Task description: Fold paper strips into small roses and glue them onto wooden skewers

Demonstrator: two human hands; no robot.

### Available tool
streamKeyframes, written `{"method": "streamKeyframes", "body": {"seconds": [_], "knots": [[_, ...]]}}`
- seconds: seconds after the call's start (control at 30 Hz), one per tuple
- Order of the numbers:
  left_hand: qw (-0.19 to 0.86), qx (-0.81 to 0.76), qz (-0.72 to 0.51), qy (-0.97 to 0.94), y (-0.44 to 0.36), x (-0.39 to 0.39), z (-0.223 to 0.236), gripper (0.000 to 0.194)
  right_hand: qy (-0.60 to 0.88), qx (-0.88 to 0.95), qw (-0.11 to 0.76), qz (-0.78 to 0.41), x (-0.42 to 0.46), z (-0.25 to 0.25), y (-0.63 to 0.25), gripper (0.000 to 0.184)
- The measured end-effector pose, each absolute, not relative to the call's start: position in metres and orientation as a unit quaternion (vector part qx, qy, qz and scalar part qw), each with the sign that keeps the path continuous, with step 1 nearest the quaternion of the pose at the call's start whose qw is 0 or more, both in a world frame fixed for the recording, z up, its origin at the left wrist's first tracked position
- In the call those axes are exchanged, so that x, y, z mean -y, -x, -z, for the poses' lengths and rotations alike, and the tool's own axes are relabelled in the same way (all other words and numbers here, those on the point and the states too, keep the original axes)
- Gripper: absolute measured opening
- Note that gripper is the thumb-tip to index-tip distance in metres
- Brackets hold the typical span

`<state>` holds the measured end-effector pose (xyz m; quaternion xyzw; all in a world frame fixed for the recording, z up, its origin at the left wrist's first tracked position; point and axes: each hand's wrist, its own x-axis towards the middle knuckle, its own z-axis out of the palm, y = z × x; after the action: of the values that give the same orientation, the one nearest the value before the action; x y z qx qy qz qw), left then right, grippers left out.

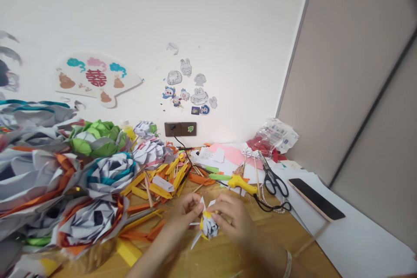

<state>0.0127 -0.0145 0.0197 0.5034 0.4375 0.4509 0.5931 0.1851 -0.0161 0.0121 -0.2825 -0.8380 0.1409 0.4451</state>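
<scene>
Here it's one left hand [189, 212] and one right hand [233, 216] at lower centre, one small paper flower [211, 226] between them, one yellow glue gun [243, 184], one pair of scissors [271, 178] and one phone [316, 200] towards the right, and one fan-shaped cutout [96, 79] upper left!

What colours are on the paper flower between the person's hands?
The paper flower is white with some yellow, best seen in the head view.

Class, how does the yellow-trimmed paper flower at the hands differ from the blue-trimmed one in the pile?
The yellow-trimmed flower has yellow parts; the blue-trimmed flower has blue edging. The first looks smaller than the second. The first is held between left hand and right hand; the second rests among other flowers. Both have white petals.
</scene>
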Motion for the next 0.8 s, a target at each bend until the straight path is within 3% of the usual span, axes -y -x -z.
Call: {"method": "streamKeyframes", "body": {"seconds": [0.3, 0.67, 0.8], "knots": [[0.574, -0.344, -0.444, -0.596, -0.002, 0.006, -0.012, 0.033, 0.346, 0.762, 0.515, -0.184, 0.014, -0.015, -0.186, 0.033], [0.571, -0.375, -0.481, -0.55, -0.001, 0.003, -0.016, 0.04, 0.267, 0.839, 0.456, -0.131, 0.015, -0.018, -0.189, 0.03], [0.572, -0.381, -0.483, -0.543, -0.001, 0.004, -0.019, 0.042, 0.29, 0.815, 0.468, -0.18, 0.017, -0.022, -0.19, 0.032]]}}
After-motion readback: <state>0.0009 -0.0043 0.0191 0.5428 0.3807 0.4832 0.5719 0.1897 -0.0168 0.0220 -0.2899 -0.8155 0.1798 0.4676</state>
